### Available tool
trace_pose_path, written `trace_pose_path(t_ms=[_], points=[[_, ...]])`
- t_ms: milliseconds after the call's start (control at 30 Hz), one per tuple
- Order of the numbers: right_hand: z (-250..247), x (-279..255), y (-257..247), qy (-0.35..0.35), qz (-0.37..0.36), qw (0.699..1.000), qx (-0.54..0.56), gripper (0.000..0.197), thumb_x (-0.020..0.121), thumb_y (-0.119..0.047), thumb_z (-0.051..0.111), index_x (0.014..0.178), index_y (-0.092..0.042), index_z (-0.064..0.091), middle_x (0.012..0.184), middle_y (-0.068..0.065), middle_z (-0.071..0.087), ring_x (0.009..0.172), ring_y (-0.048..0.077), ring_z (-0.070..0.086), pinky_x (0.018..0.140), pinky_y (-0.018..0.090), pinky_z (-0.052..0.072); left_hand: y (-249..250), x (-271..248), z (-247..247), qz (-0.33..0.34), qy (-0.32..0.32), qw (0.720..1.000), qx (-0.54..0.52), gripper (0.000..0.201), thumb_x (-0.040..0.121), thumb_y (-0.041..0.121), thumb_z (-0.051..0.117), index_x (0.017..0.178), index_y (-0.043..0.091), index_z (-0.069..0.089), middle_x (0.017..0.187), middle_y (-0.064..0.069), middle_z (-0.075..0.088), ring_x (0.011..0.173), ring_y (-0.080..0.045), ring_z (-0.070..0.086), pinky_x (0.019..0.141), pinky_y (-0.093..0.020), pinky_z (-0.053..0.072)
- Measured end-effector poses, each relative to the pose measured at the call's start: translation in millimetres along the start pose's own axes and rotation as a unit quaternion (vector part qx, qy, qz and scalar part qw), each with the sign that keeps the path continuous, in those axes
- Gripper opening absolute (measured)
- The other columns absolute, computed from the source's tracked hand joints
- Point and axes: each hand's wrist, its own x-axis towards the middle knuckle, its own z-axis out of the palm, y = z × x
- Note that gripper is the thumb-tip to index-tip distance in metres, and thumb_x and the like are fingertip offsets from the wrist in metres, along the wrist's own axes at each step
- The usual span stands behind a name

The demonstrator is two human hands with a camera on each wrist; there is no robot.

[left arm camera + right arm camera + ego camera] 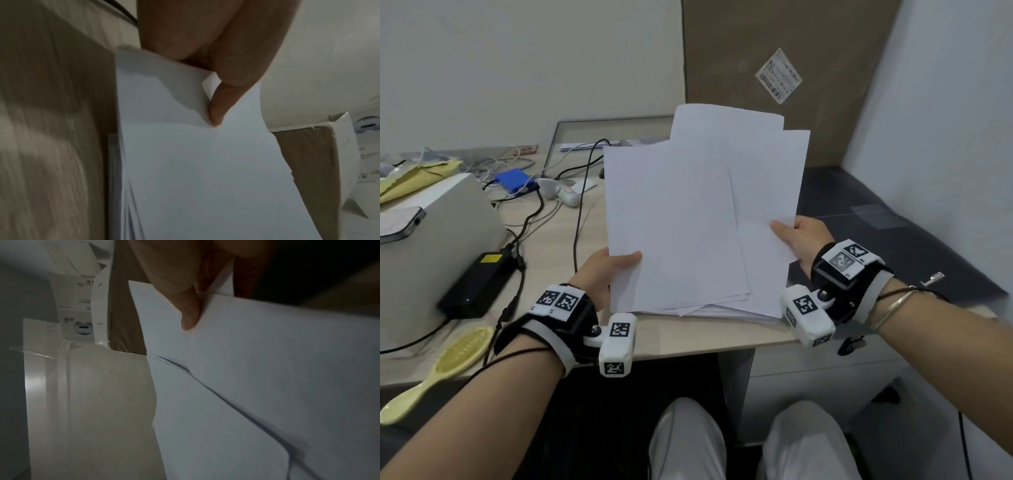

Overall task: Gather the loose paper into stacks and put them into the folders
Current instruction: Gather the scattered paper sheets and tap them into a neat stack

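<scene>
The person's left hand (602, 270) pinches the lower left edge of an uneven sheaf of plain white paper sheets (688, 219), its thumb (218, 104) flat on the front sheet and the remaining fingers hidden behind. The sheaf stands nearly upright between the two hands, long axis running up and away from the person, its bottom edges resting on or just above the pale wood-grain desk (558, 240) near the front edge; which of the two cannot be told. The sheets are fanned out of line: the tops step upward to the right, and the bottom corners splay. The right hand (801, 240) clamps the lower right edge, thumb (189, 316) on the front and fingers behind. Both hands sit equally close to the sheaf, one per side. The likely next move is tapping the bottom edges on the desk to square them. No folder is clearly visible.
</scene>
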Motion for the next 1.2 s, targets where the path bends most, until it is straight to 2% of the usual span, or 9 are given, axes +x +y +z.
trace_pose_path(t_ms=[200,333,467,600,733,833,1000,1100,1200], points=[[6.7,-1.9,7.8,-0.030,0.008,1.000,-0.001,0.004,0.081,-0.015,0.071,0.080,-0.013,0.068,0.086,0.007,0.072,0.084,0.028,0.069,0.090,0.047,0.054,1.6,-4.2,10.8,-0.021,-0.033,0.999,0.022,0.035,0.088,0.009,0.064,0.121,0.001,0.059,0.115,-0.016,0.069,0.096,-0.030,0.067,0.075,-0.037,0.054],[4.9,-0.9,9.5,-0.021,0.000,0.998,-0.057,0.035,0.070,-0.032,0.078,0.082,-0.003,0.063,0.088,0.019,0.070,0.081,0.031,0.066,0.084,0.054,0.054,2.0,-3.1,15.5,-0.004,-0.028,0.999,0.032,0.036,0.085,0.006,0.066,0.121,0.001,0.060,0.114,-0.014,0.069,0.100,-0.030,0.067,0.071,-0.033,0.055],[4.6,-3.7,8.9,-0.032,-0.017,0.994,-0.099,0.034,0.067,-0.033,0.081,0.072,-0.012,0.054,0.078,0.011,0.058,0.070,0.021,0.056,0.067,0.036,0.049,4.7,-3.8,17.2,-0.006,-0.041,0.998,0.055,0.033,0.085,0.009,0.067,0.117,0.002,0.062,0.110,-0.015,0.071,0.086,-0.026,0.071,0.066,-0.030,0.057],[3.0,0.2,15.6,-0.053,-0.022,0.985,-0.164,0.021,0.078,-0.022,0.074,0.071,-0.012,0.057,0.079,0.009,0.060,0.070,0.020,0.056,0.068,0.029,0.045,-1.1,1.1,13.8,-0.013,0.014,0.999,0.036,0.033,0.084,0.005,0.069,0.114,-0.003,0.062,0.105,-0.018,0.068,0.078,-0.027,0.066,0.067,-0.032,0.053],[0.2,1.7,20.4,-0.082,0.007,0.966,-0.244,0.010,0.083,-0.012,0.068,0.076,-0.009,0.062,0.081,0.009,0.061,0.075,0.021,0.056,0.071,0.027,0.044,-6.7,-0.7,14.3,-0.007,0.044,0.999,0.026,0.010,0.084,0.002,0.068,0.093,0.004,0.064,0.087,-0.010,0.068,0.066,-0.019,0.066,0.055,-0.026,0.051],[-7.7,5.6,20.4,-0.049,0.020,0.958,-0.281,0.010,0.085,-0.012,0.065,0.076,-0.010,0.061,0.081,0.007,0.060,0.077,0.020,0.055,0.070,0.024,0.041,-8.7,-3.0,4.8,-0.011,0.046,0.999,-0.001,0.019,0.084,0.005,0.068,0.103,0.004,0.064,0.096,-0.013,0.070,0.078,-0.026,0.068,0.062,-0.031,0.053],[-22.7,7.9,17.3,0.103,-0.009,0.963,-0.248,0.005,0.088,-0.012,0.057,0.088,-0.009,0.061,0.087,0.005,0.057,0.079,0.018,0.050,0.061,0.023,0.033,-7.3,-7.2,-8.8,-0.053,0.007,0.999,0.004,0.035,0.086,0.002,0.062,0.120,0.000,0.059,0.113,-0.020,0.068,0.091,-0.033,0.069,0.076,-0.041,0.056],[-24.6,7.0,14.1,0.107,-0.018,0.970,-0.216,0.006,0.088,-0.009,0.056,0.092,-0.010,0.061,0.090,0.004,0.058,0.082,0.017,0.051,0.068,0.022,0.035,-6.4,-7.4,-10.1,-0.061,0.012,0.998,0.020,0.041,0.087,-0.002,0.059,0.127,-0.002,0.055,0.123,-0.022,0.063,0.106,-0.037,0.063,0.086,-0.044,0.052],[-23.1,4.9,16.0,0.074,-0.020,0.976,-0.206,0.015,0.088,-0.005,0.055,0.099,-0.008,0.065,0.091,0.003,0.061,0.084,0.018,0.055,0.073,0.024,0.039,-4.8,-7.4,-12.3,-0.042,0.014,0.999,0.022,0.041,0.088,-0.004,0.057,0.128,0.000,0.054,0.120,-0.021,0.064,0.100,-0.036,0.064,0.080,-0.042,0.053]])
